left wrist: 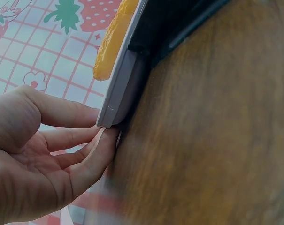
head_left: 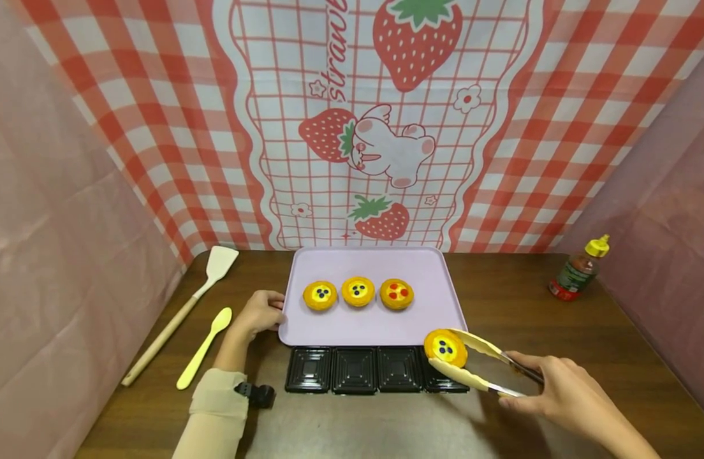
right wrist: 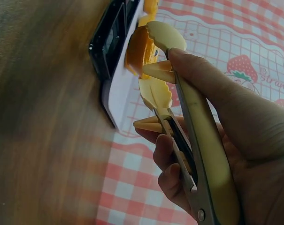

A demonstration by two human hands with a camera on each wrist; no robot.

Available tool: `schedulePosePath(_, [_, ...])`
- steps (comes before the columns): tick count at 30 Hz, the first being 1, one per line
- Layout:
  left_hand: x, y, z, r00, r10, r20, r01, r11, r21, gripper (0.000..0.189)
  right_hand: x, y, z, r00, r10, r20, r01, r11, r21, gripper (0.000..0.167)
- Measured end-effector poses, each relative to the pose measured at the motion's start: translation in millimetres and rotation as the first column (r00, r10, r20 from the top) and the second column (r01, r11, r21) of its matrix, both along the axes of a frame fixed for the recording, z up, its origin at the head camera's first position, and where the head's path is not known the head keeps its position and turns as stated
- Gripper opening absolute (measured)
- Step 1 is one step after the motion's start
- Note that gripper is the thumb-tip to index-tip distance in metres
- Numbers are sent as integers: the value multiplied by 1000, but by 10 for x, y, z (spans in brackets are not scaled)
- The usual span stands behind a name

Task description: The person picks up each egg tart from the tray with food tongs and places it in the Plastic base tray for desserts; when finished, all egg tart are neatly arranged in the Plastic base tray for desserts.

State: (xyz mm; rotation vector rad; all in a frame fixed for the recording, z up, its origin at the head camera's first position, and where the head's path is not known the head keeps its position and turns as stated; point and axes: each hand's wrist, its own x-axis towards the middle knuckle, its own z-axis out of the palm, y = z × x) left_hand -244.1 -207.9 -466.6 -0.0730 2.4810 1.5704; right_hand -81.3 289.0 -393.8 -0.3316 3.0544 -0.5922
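Note:
My right hand grips a pair of tongs with cream-coloured tips. Between those tips sits a tart with blue berries on a yellow filling, held above the right end of a black compartment tray. At the left edge of the lilac tray, my left hand pinches the rim between thumb and fingers, as the left wrist view shows. On that tray stand two blue-berry tarts, the left one and the middle one, and a red-topped tart.
To the left lie a white spatula with a wooden handle and a pale yellow spoon. A sauce bottle with a yellow cap stands at the back right. A strawberry-print cloth hangs behind the wooden table.

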Motion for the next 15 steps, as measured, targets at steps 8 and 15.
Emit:
schedulePosePath(8, [-8,-7,-1,1000,-4,2,4,1000,11,51,18,4,-74,999,2,38,-3,1000,11,78])
schedulePosePath(15, [-9,-2,-13,1000,-5,0,5,1000,5,51,29,-2,-111,998,-1,68,0,1000,9,79])
